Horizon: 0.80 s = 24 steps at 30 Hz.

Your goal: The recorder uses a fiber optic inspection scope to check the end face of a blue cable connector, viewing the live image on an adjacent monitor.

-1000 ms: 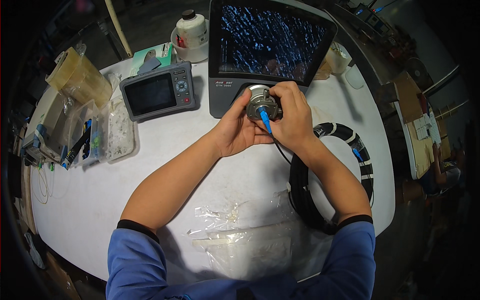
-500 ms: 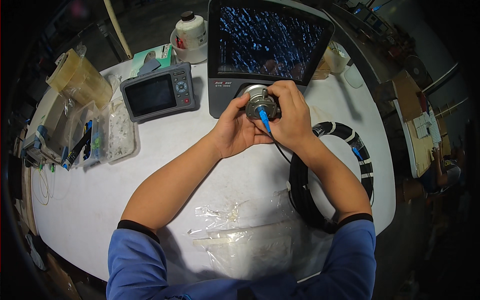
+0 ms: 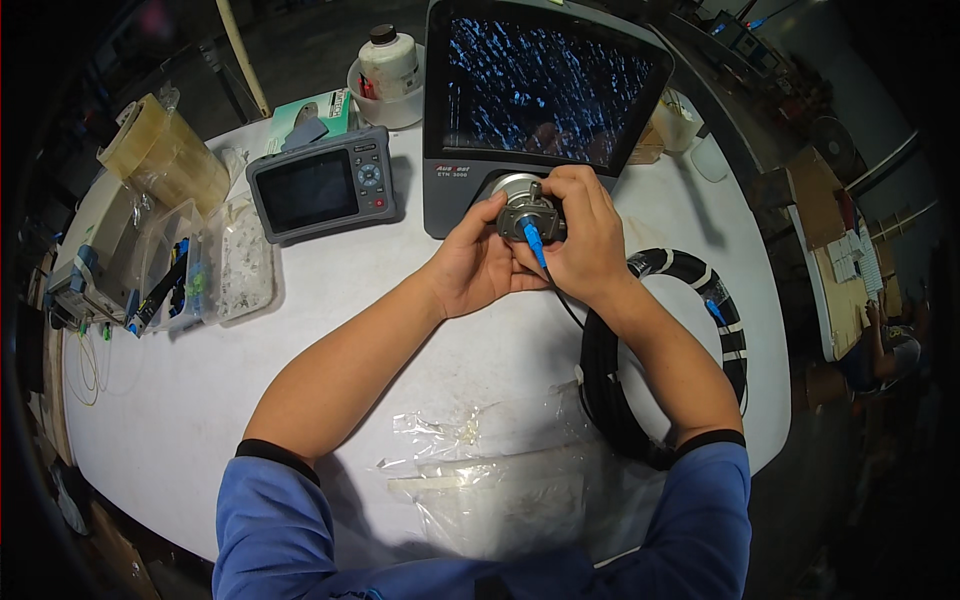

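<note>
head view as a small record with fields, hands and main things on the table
left hand: thumb against metal fitting's left side
right hand: fingers at the fitting's right side
blue connector: at the fitting's front, black cable trailing
screen: lit, blue-white streaks on black
handheld device: grey, left of the screen, display dark
cable coil: black, white-banded, partly under right forearm

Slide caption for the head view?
Left hand and right hand at a metal adapter mount with a blue fibre-optic connector, below a speckled screen.

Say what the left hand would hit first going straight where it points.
The left hand would probably meet the round metal fitting first; it seems to touch it now, though depth is unclear.
</note>
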Available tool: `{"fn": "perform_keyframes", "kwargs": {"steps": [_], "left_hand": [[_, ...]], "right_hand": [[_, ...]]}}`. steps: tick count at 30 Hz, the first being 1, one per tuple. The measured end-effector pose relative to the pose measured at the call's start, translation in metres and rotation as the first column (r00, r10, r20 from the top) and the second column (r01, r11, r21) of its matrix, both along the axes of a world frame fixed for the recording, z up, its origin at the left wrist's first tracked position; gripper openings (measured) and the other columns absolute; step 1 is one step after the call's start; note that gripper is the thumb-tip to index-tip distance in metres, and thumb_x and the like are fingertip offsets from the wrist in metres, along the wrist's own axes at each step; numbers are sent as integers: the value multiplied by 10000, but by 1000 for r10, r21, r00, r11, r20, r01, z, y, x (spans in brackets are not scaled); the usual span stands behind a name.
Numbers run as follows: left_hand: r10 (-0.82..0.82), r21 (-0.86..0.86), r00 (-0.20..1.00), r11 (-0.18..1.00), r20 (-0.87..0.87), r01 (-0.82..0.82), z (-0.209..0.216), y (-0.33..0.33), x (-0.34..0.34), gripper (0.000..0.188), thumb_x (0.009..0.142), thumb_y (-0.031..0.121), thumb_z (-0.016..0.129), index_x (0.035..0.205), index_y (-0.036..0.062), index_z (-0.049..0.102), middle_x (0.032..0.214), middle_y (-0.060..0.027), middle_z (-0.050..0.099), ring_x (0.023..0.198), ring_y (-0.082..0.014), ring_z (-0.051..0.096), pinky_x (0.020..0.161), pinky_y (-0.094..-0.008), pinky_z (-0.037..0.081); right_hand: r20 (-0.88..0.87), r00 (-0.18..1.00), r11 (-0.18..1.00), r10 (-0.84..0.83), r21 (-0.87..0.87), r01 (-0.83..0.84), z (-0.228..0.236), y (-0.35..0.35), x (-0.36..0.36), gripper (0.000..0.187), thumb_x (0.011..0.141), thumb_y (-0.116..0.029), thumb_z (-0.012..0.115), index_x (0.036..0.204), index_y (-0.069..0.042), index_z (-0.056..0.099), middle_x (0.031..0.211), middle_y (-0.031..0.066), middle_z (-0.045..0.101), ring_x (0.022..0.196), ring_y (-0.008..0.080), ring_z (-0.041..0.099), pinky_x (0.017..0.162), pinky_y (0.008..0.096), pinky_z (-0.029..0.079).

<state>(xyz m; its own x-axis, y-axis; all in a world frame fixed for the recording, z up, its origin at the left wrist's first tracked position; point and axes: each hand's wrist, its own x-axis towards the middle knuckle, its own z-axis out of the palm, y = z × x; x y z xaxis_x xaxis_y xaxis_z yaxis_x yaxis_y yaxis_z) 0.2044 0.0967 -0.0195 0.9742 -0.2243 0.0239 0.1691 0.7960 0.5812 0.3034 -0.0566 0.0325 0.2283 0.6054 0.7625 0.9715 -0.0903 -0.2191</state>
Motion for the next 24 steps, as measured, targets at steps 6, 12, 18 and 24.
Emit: {"fn": "perform_keyframes", "kwargs": {"steps": [6,12,18,24], "left_hand": [[24,14,1000,1000,-4,-24,2,-2,-1,700,1035,674,495,1450,113,549,1343,-134,684,1243,-277,675,1112,-512,516],[30,32,999,999,-19,-30,2,-2,0,727,1030,693,494,1458,107,536,1349,-145,678,1249,-282,674,1116,-518,516],[32,51,999,998,-21,-31,2,-3,0,742,1034,706,475,1465,104,518,1345,-152,671,1258,-287,672,1123,-519,521],[53,76,998,996,-20,-51,6,-5,0,741,1040,709,456,1468,106,507,1341,-148,669,1252,-284,679,1108,-514,543]], "right_hand": [[-10,1000,1000,7,14,-7,-1,0,1,558,692,-160,901,1142,-42,595,1129,149,629,1014,362,653,859,459,519],[-11,1000,1000,5,15,-5,-1,1,0,554,692,-155,904,1137,-39,595,1126,149,628,1014,362,652,863,460,519],[3,1000,1000,3,18,-3,-2,1,1,544,697,-144,896,1137,-40,594,1116,146,623,1014,359,651,863,461,517],[-1,1000,1000,-3,16,3,-2,0,1,534,702,-143,892,1133,-40,594,1111,144,621,1016,358,652,866,460,518]]}}
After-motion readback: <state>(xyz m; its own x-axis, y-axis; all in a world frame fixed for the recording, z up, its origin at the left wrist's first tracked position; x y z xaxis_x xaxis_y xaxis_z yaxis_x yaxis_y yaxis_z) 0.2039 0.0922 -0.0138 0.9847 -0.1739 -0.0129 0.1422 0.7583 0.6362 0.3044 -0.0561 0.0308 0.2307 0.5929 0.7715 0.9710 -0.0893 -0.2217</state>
